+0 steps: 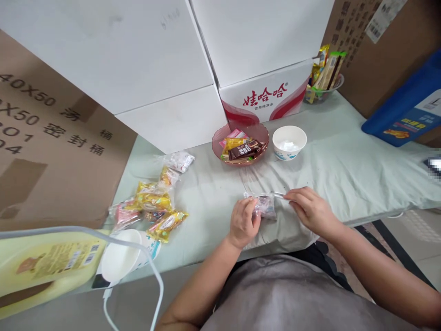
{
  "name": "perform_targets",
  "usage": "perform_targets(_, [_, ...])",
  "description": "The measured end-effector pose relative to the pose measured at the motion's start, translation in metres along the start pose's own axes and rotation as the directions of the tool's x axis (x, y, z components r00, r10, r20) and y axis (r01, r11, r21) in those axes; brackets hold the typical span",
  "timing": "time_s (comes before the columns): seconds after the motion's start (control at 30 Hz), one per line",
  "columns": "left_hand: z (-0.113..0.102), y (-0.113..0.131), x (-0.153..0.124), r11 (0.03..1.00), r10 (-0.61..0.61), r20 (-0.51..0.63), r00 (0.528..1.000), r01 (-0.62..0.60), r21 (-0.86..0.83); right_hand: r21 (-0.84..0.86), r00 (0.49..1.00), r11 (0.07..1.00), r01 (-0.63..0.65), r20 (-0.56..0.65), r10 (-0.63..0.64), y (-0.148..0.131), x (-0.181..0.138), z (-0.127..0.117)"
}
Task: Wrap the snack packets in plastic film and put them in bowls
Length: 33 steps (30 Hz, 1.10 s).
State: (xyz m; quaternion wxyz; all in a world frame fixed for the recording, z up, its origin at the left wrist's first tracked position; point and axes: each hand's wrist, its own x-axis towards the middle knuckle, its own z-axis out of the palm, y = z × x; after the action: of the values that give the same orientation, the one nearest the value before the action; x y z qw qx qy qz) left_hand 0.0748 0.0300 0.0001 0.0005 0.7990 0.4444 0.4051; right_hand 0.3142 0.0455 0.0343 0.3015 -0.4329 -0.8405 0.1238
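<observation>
My left hand (244,223) is closed, pinching the left side of a small clear plastic packet (267,207) with something dark inside. The packet lies low over the cloth, close to the table's front edge. My right hand (310,209) is closed on the end of a thin, silvery strip (278,195) that reaches to the packet's top edge. Whether that strip is a tool or twisted wrapper I cannot tell. Just beyond my hands stand a pink glass bowl (216,143) of wrapped snacks and a white paper bowl (289,137) with white crumpled material in it.
Wrapped snacks (153,200) are heaped on the left, near a tipped paper bowl (120,255), a yellow jug (48,266) and a white cable (156,271). White cartons (165,119) line the back. At right are a snack-filled clear bowl (320,94) and a blue bottle (396,112).
</observation>
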Motion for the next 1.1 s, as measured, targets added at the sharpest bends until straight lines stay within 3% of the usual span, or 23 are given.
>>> perform_targets(0.17, [-0.004,-0.008,-0.006,0.957,-0.234,-0.006,0.972,0.229,-0.176,0.02,0.964,0.987,0.157,0.212,-0.158,-0.035,0.021,0.01])
perform_targets(0.27, [-0.008,-0.013,-0.004,0.921,-0.288,0.054,0.956,0.292,-0.257,-0.08,0.969,0.992,0.097,0.235,-0.075,-0.018,0.016,0.006])
perform_targets(0.33, [-0.008,-0.017,-0.004,0.88,-0.382,0.031,0.924,0.374,-0.293,-0.156,0.978,0.988,0.021,0.21,0.012,0.003,0.007,0.0])
perform_targets(0.43, [-0.003,-0.029,-0.005,0.779,-0.592,-0.143,0.793,0.518,-0.355,-0.273,0.98,0.955,-0.118,0.126,0.157,0.033,-0.008,-0.009])
perform_targets(0.5, [-0.002,-0.037,-0.006,0.741,-0.663,-0.278,0.695,0.554,-0.38,-0.331,0.973,0.921,-0.206,0.034,0.229,0.042,-0.014,-0.012])
perform_targets(0.6, [-0.01,-0.041,-0.006,0.786,-0.616,-0.478,0.626,0.524,-0.327,-0.254,0.971,0.937,-0.238,-0.092,0.222,0.031,-0.012,-0.012])
perform_targets(0.67, [-0.02,-0.036,-0.003,0.862,-0.497,-0.558,0.664,0.449,-0.234,-0.109,0.978,0.977,-0.181,-0.13,0.166,0.015,-0.004,-0.009])
perform_targets(0.7, [-0.026,-0.031,-0.001,0.902,-0.421,-0.55,0.721,0.396,-0.172,-0.037,0.982,0.989,-0.142,-0.129,0.136,0.006,0.001,-0.008])
perform_targets(0.73, [-0.032,-0.027,0.001,0.937,-0.339,-0.496,0.8,0.336,-0.097,0.023,0.988,0.994,-0.105,-0.113,0.107,-0.002,0.007,-0.006])
perform_targets(0.8, [-0.04,-0.017,0.008,0.973,-0.198,-0.25,0.948,0.221,0.068,0.098,0.998,0.994,-0.042,-0.047,0.046,-0.015,0.017,-0.001])
perform_targets(0.83, [-0.044,-0.013,0.011,0.976,-0.159,-0.091,0.983,0.17,0.139,0.113,1.0,0.994,-0.012,-0.004,0.012,-0.02,0.022,0.001])
perform_targets(0.93, [-0.054,-0.006,0.017,0.971,-0.13,0.252,0.959,0.072,0.226,0.15,0.981,0.984,0.098,0.15,-0.12,-0.029,0.026,0.003])
perform_targets(1.03, [-0.069,0.001,0.012,0.989,-0.075,0.401,0.913,0.016,0.149,0.258,0.915,0.954,0.155,0.326,-0.237,-0.034,0.016,-0.004])
perform_targets(1.1, [-0.079,0.005,0.003,0.999,-0.029,0.523,0.852,0.008,0.042,0.288,0.865,0.95,0.123,0.437,-0.244,-0.038,0.005,-0.011])
